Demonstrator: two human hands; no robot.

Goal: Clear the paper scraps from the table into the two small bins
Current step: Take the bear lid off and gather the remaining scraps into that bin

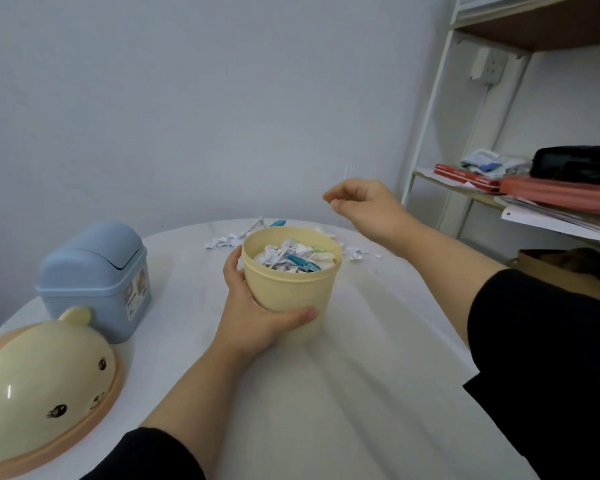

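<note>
While the left hand [253, 317] grips the yellow bin [291, 289], the right hand [361, 206] hovers above, loosely curled; scraps [222, 242] lie behind.

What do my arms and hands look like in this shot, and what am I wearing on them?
Both arms are in black sleeves. The left sleeve and the right sleeve stop well short of the wrists, leaving the forearms bare. The left hand and right hand are bare too: no gloves, and no watch, ring or bracelet shows.
</note>
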